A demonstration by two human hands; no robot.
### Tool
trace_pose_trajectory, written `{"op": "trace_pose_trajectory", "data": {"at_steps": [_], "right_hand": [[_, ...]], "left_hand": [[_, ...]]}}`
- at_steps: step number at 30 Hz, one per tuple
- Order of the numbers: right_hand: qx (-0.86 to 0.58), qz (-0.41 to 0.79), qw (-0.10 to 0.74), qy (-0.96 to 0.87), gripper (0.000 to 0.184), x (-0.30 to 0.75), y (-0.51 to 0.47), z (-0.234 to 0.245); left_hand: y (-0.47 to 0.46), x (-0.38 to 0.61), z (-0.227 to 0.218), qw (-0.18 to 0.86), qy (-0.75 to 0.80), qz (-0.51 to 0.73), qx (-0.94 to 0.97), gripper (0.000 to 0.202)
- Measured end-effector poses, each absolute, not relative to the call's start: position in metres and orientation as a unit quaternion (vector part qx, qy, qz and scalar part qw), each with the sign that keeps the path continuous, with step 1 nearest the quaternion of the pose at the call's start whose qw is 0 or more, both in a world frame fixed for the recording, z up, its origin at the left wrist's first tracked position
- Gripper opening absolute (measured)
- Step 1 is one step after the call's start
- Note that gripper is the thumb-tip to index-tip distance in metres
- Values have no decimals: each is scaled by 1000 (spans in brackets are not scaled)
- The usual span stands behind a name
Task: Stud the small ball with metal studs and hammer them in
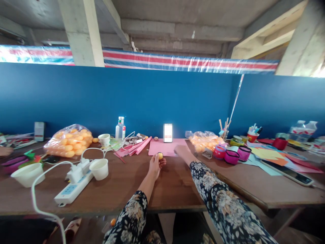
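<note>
My left hand (154,167) is closed around a small yellow-orange ball (160,156), which looks like a ping-pong ball, just above the brown table (175,189). My right hand (181,151) reaches forward over the right edge of a pink sheet of paper (158,145). Motion smears its fingers, so I cannot make out whether it holds anything. A phone (168,133) with a bright screen stands upright at the back of the sheet. To the right of that hand lies a clear bag of orange balls (203,141).
On the left are a larger bag of orange balls (69,142), a power strip (74,189), a white cup (99,168) and a bottle (120,129). Pink paper rolls (138,147) lie left of the sheet. Rightward stand magenta cups (231,157), coloured papers (269,154) and another phone (286,172).
</note>
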State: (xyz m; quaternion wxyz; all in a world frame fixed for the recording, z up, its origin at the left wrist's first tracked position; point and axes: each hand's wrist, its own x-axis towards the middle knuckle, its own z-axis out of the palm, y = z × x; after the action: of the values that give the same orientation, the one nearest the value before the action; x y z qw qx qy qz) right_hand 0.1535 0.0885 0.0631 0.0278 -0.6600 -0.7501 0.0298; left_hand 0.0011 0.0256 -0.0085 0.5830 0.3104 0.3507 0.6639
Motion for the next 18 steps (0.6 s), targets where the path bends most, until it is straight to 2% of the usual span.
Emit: {"op": "trace_pose_trajectory", "data": {"at_steps": [18], "right_hand": [[-655,42,77,-751,18,156,86,60]], "left_hand": [[29,1,-11,584,356,663,306,30]]}}
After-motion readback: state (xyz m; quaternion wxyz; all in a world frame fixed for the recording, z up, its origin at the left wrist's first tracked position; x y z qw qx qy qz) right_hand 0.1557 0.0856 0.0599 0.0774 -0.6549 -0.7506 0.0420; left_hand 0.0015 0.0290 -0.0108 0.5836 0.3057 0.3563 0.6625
